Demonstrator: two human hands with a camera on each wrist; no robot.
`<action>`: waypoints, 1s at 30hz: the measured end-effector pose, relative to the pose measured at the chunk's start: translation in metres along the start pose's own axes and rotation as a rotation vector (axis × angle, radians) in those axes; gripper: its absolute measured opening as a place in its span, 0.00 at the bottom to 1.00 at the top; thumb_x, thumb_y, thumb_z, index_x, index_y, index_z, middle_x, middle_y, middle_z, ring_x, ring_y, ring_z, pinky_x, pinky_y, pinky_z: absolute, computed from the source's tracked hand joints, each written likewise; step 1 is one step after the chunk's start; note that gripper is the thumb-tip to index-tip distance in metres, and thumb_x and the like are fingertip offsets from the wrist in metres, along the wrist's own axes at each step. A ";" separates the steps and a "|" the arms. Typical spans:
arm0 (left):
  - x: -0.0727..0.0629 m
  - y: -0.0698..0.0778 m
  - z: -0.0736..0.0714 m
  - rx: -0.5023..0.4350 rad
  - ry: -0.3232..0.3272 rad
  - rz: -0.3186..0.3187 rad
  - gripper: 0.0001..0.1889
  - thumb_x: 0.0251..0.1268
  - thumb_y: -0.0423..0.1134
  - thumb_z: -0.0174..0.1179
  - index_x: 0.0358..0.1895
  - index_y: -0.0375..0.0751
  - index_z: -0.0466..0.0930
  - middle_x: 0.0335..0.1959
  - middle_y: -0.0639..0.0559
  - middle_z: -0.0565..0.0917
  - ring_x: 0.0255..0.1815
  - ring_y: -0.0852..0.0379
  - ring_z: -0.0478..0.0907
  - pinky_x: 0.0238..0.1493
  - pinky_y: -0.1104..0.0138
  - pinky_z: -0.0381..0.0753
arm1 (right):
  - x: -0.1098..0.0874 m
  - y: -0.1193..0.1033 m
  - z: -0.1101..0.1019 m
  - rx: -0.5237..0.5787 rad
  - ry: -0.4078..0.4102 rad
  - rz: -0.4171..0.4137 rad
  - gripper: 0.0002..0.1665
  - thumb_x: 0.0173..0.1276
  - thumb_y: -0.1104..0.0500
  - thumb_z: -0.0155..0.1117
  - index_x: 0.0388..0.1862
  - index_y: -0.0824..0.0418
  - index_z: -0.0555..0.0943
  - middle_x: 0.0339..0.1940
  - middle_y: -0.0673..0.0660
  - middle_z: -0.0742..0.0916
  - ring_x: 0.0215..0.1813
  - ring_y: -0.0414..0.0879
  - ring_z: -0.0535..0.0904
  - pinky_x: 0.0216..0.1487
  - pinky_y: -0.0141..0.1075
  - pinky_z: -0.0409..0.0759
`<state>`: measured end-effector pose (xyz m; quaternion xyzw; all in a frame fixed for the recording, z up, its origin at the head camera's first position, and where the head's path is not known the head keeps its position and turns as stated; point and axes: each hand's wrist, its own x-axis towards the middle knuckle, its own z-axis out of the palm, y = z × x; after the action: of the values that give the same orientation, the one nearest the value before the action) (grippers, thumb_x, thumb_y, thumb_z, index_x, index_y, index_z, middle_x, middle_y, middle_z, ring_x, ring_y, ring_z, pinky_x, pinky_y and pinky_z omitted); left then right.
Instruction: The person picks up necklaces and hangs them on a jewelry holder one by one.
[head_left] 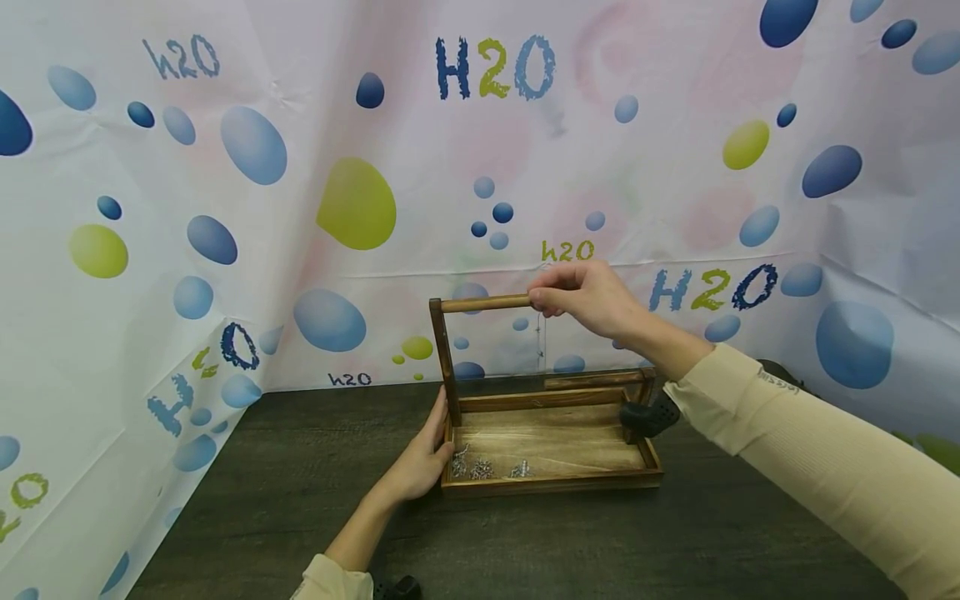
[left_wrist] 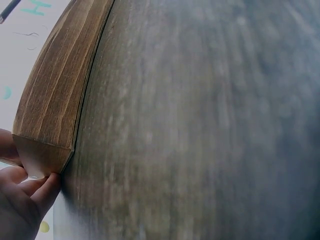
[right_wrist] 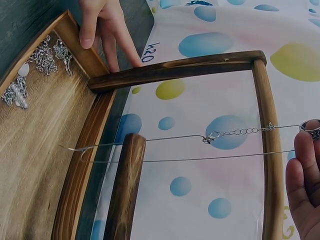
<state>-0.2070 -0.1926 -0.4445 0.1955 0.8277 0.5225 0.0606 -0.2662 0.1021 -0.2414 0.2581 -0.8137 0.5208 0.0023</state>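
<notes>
Two thin strands of a necklace (right_wrist: 240,132) run down from the right hand (head_left: 588,300), whose fingertips are together and pinch the chain at its upper end. That hand is lifted just above the top bar (head_left: 487,303) of a wooden stand, probably so that the loop can hang straight at full length, with its pendant (right_wrist: 75,148) lowest, out over the tray (head_left: 585,433). Clasp and extension links lie along one strand; which side of the bar each strand passes cannot be fully told.

At the tray's left end, the left hand (head_left: 415,467) has its fingers extended along the outer side and its thumb apart from them against the end wall, rather than curled tightly round anything. It seems placed there to steady the stand, since the post (head_left: 444,358) rises at that end and a tug on the bar could tip or slide it.

Three small heaps of chain (head_left: 482,469) lie inside the tray by the front edge, toward the left, where the low wall would stop them from slipping onto the worktop (head_left: 315,467). A shorter low bar (head_left: 600,381) stands on the right, behind the tray's middle, apparently offering a second height for hanging.
</notes>
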 end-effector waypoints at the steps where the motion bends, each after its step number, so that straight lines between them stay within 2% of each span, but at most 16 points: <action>1: 0.000 0.000 0.000 -0.001 -0.001 0.002 0.44 0.77 0.20 0.42 0.82 0.53 0.25 0.82 0.42 0.34 0.81 0.42 0.38 0.75 0.47 0.49 | 0.000 0.001 -0.001 -0.003 0.003 0.000 0.13 0.74 0.59 0.65 0.49 0.67 0.86 0.41 0.63 0.88 0.42 0.54 0.84 0.44 0.38 0.84; 8: 0.001 0.000 0.000 -0.001 0.002 0.006 0.44 0.77 0.20 0.42 0.82 0.52 0.25 0.82 0.42 0.34 0.81 0.41 0.38 0.75 0.47 0.49 | -0.001 0.004 -0.007 -0.014 0.028 0.044 0.14 0.75 0.58 0.65 0.49 0.67 0.86 0.41 0.63 0.88 0.44 0.59 0.83 0.44 0.37 0.83; 19: 0.000 -0.003 0.001 0.007 0.001 0.005 0.46 0.76 0.19 0.42 0.81 0.53 0.23 0.82 0.40 0.33 0.80 0.40 0.39 0.74 0.46 0.50 | -0.006 0.012 -0.017 -0.034 0.055 0.066 0.16 0.75 0.55 0.64 0.49 0.67 0.86 0.42 0.65 0.87 0.40 0.49 0.83 0.45 0.37 0.83; 30: 0.000 -0.002 0.001 0.014 0.005 -0.018 0.46 0.77 0.20 0.43 0.81 0.55 0.23 0.82 0.44 0.33 0.81 0.43 0.39 0.75 0.48 0.51 | -0.012 0.018 -0.032 -0.060 0.070 0.073 0.19 0.76 0.54 0.63 0.52 0.69 0.84 0.44 0.65 0.87 0.42 0.50 0.83 0.45 0.37 0.82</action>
<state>-0.2072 -0.1926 -0.4469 0.1870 0.8332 0.5167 0.0620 -0.2721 0.1400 -0.2450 0.2096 -0.8374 0.5044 0.0193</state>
